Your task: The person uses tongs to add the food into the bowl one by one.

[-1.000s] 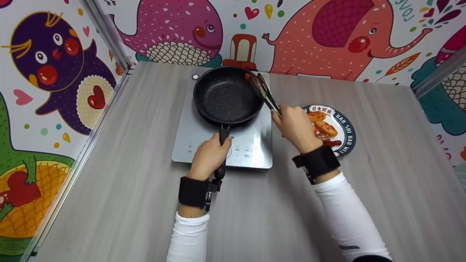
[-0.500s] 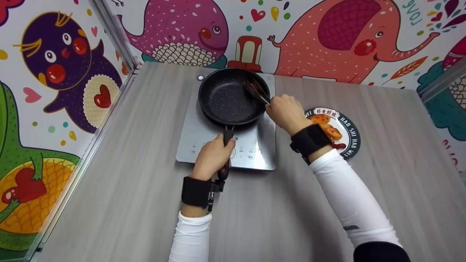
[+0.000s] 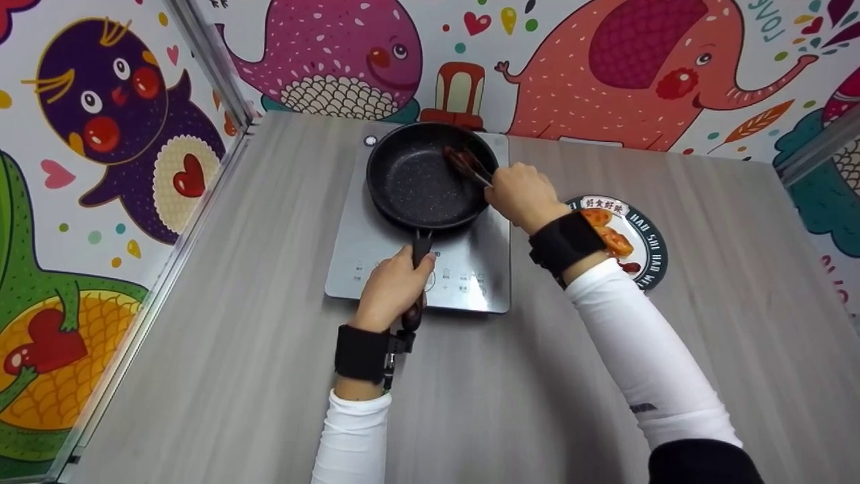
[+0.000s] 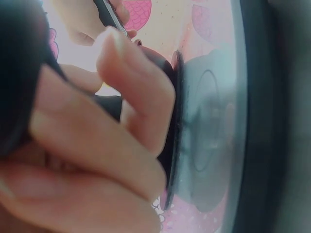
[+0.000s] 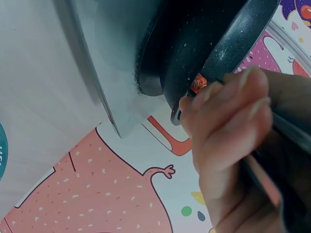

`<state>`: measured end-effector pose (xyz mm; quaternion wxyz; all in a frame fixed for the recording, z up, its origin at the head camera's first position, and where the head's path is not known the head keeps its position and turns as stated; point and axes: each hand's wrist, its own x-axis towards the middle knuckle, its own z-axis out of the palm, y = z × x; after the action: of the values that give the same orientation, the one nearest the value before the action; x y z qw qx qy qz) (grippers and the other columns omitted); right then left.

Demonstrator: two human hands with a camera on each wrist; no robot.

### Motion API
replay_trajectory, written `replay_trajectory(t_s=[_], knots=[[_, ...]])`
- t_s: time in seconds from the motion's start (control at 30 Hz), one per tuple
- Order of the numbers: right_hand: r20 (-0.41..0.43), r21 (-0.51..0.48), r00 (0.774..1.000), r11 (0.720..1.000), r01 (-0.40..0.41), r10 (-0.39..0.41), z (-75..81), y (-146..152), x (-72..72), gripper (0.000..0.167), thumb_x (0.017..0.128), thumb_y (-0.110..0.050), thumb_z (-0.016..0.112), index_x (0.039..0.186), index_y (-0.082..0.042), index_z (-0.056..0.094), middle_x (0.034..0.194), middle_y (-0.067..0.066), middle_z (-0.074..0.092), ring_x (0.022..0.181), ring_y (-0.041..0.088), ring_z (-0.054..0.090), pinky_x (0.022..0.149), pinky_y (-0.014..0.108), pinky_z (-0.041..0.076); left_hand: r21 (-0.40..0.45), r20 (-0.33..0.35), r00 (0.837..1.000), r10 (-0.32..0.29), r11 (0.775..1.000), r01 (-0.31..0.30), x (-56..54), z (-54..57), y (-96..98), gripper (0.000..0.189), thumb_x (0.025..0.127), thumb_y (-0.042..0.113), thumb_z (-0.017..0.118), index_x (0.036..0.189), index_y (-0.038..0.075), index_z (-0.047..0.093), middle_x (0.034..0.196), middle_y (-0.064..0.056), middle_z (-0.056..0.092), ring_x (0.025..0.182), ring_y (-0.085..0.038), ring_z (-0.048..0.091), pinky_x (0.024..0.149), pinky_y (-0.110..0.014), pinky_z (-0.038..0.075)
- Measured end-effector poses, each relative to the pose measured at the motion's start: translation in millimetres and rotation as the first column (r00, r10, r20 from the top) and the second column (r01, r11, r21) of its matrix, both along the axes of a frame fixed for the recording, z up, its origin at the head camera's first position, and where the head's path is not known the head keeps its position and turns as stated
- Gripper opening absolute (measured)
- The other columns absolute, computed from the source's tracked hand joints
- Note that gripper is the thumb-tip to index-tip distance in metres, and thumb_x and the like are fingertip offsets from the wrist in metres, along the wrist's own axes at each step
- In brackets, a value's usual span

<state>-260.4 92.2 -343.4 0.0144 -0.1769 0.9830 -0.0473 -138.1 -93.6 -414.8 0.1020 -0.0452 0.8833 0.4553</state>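
A black frying pan point(image 3: 423, 181) sits on a silver induction cooktop point(image 3: 363, 255). Its handle point(image 3: 421, 245) points toward the person, and my left hand point(image 3: 395, 286) grips it, fingers curled round it in the left wrist view. My right hand point(image 3: 524, 195) holds metal tongs point(image 3: 478, 176) over the pan's right rim. At the tongs' tips, inside the pan, is a reddish-brown piece of food point(image 3: 458, 160); in the right wrist view a bit of red food point(image 5: 198, 83) shows past the fingers. Whether the tongs still clasp it is unclear.
Right of the cooktop stands a round plate point(image 3: 655, 252) with a dark lettered rim, bearing several orange and red pieces of food point(image 3: 615, 240); my right wrist partly covers it. Cartoon-printed walls point(image 3: 571, 101) close off the back and left of the grey table point(image 3: 255, 269).
My right hand has moved left and away from the person, carrying the tongs and food from the pan's right rim down into the pan. The left hand keeps its grip on the handle.
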Motion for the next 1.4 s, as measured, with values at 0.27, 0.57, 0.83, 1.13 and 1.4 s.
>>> replay_trajectory(t_s=[0.27,0.57,0.83,1.13,1.4], knots=[[0.020,0.018,1.000,1.000,0.013,-0.014,6.5,-2.4,2.0,0.028,0.082,-0.025,0.053,0.075,0.002,0.059,0.078,0.021,0.057,0.067,0.037,0.056,0.055,0.050,0.045,0.003,-0.007,1.000,-0.002,1.000,0.002,0.4,0.6,0.3,0.031,0.091,0.045,0.041,0.085,0.015,0.049,0.053,-0.002,0.058,0.042,-0.018,0.056,0.046,-0.032,0.043],[0.062,0.044,0.998,0.999,0.022,-0.025,4.6,0.2,5.6,0.038,0.083,-0.038,0.055,0.078,-0.001,0.060,0.081,0.019,0.057,0.070,0.035,0.057,0.058,0.048,0.046,0.005,0.003,1.000,-0.002,1.000,0.002,0.9,-0.7,-1.1,0.033,0.091,0.046,0.040,0.086,0.015,0.050,0.055,-0.003,0.059,0.043,-0.018,0.056,0.045,-0.032,0.043],[0.047,0.027,0.999,1.000,0.009,-0.010,2.6,5.1,12.0,0.043,0.083,-0.044,0.057,0.079,-0.002,0.060,0.080,0.016,0.057,0.073,0.035,0.056,0.061,0.048,0.046,-0.002,-0.002,1.000,-0.007,1.000,0.007,0.7,0.4,-1.0,0.032,0.091,0.046,0.040,0.087,0.015,0.049,0.054,-0.003,0.058,0.043,-0.018,0.056,0.045,-0.032,0.043],[-0.100,-0.120,0.994,0.992,0.036,-0.048,-4.9,17.6,25.4,0.045,0.080,-0.051,0.056,0.076,-0.006,0.055,0.063,0.011,0.052,0.059,0.033,0.054,0.050,0.046,0.042,0.015,-0.019,1.000,0.005,1.000,-0.005,0.7,0.1,-1.6,0.032,0.091,0.044,0.040,0.085,0.014,0.050,0.053,-0.003,0.058,0.041,-0.019,0.055,0.042,-0.032,0.043],[-0.198,-0.206,0.978,0.978,0.029,-0.070,-14.4,39.1,40.7,0.045,0.080,-0.052,0.056,0.075,-0.008,0.052,0.057,0.007,0.048,0.052,0.030,0.051,0.044,0.042,0.037,0.014,-0.015,1.000,0.004,1.000,-0.004,0.4,-2.5,0.2,0.033,0.091,0.045,0.039,0.085,0.015,0.050,0.053,-0.003,0.058,0.042,-0.019,0.056,0.042,-0.033,0.043]])
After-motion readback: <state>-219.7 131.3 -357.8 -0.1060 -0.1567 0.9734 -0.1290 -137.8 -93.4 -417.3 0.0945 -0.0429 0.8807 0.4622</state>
